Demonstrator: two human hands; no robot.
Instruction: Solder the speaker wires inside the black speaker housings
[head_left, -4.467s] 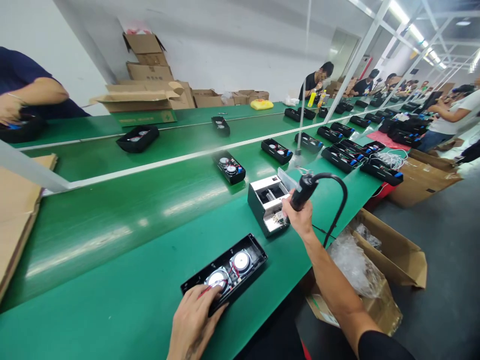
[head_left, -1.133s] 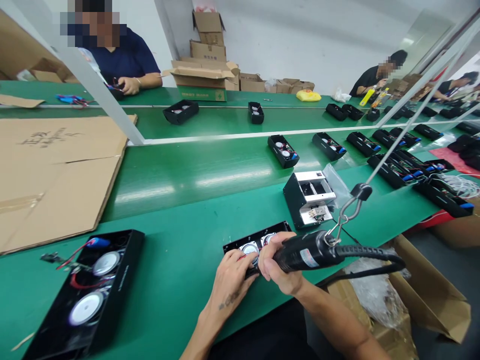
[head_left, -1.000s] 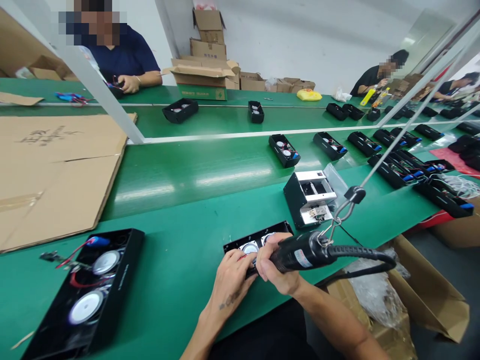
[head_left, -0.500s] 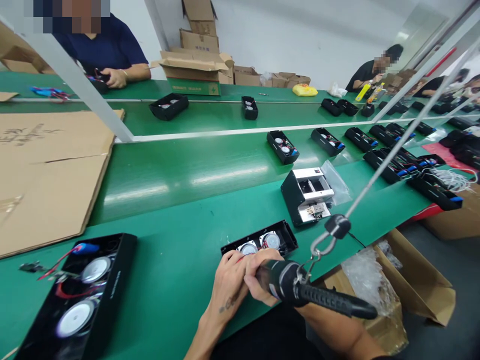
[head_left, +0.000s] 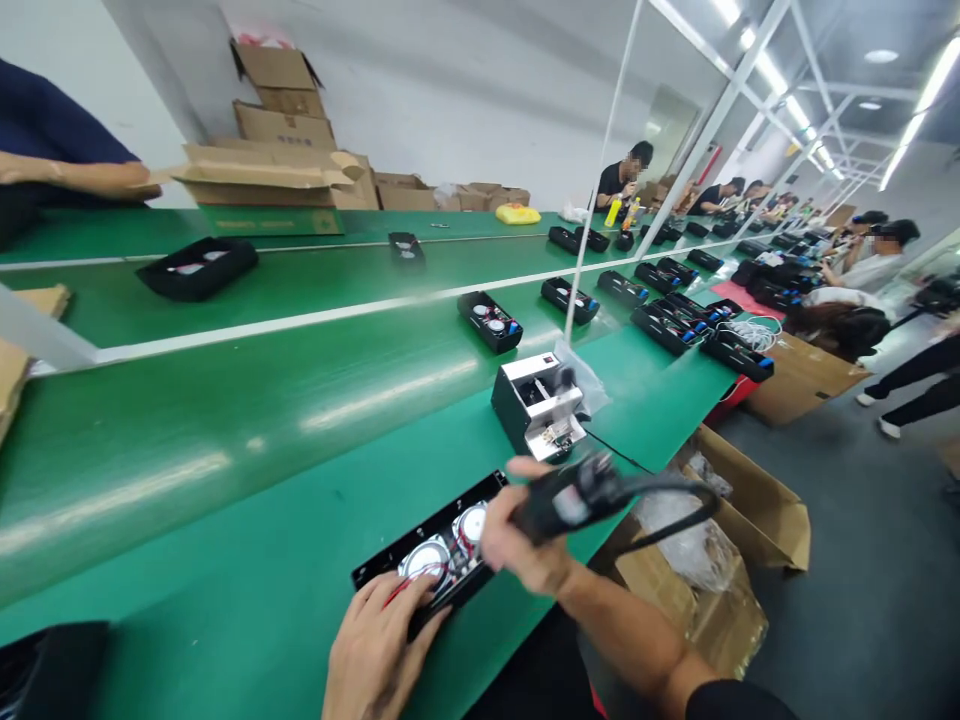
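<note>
A black speaker housing with two round silver drivers and red wires lies open on the green bench near its front edge. My left hand rests flat on its near end, fingers over the wires. My right hand grips a black electric screwdriver, blurred by motion, lifted just right of the housing. The tool's black cable loops away to the right, and a thin suspension line rises above it.
A black and white screw feeder box stands behind the housing. More open speaker housings lie along the green conveyor. Cardboard boxes sit on the floor at right. Other people work at far left and far right.
My right hand has raised the screwdriver off the housing and swung it to the right. My left hand has slid to the housing's near end. My view has turned right.
</note>
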